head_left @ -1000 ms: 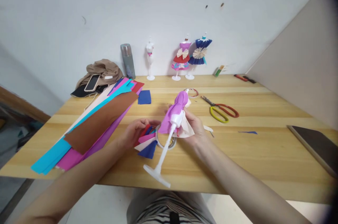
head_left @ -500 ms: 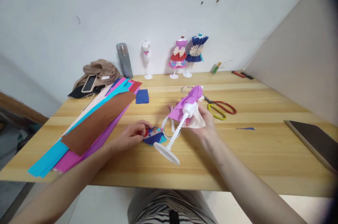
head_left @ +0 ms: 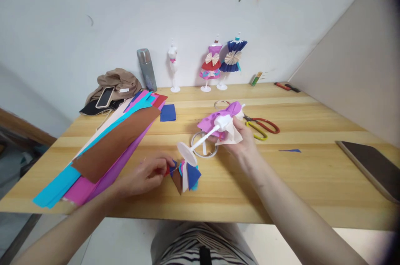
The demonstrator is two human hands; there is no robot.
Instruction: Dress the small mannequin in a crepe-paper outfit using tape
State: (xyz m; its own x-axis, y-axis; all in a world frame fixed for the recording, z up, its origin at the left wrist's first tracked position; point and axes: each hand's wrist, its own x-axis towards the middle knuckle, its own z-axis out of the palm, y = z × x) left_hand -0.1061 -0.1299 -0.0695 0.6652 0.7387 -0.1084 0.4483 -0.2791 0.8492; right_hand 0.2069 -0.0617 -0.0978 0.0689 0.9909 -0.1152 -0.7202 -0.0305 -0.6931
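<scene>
White plastic is in my right fingers [head_left: 240, 126], closed around the form [head_left: 223, 122], which tilts above the bench [head_left: 281, 190]. My left fingers [head_left: 162, 161] are pinched together on one edge of the coloured scraps [head_left: 193, 177]. Purple and cream paper already drape the form, but loose edges make it look unfinished to me. Farther back stand two dressed dolls [head_left: 211, 67] and a nearly bare doll [head_left: 173, 65]. I can read no brand on the bottle [head_left: 146, 71], nor writing on the pale tag [head_left: 124, 90].

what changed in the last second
The right hand carried the white stand-mounted mannequin, draped in purple material, farther away and slightly right. The left hand and the small multicoloured cut pieces came closer. The red-and-yellow-handled scissors stayed put.
</scene>
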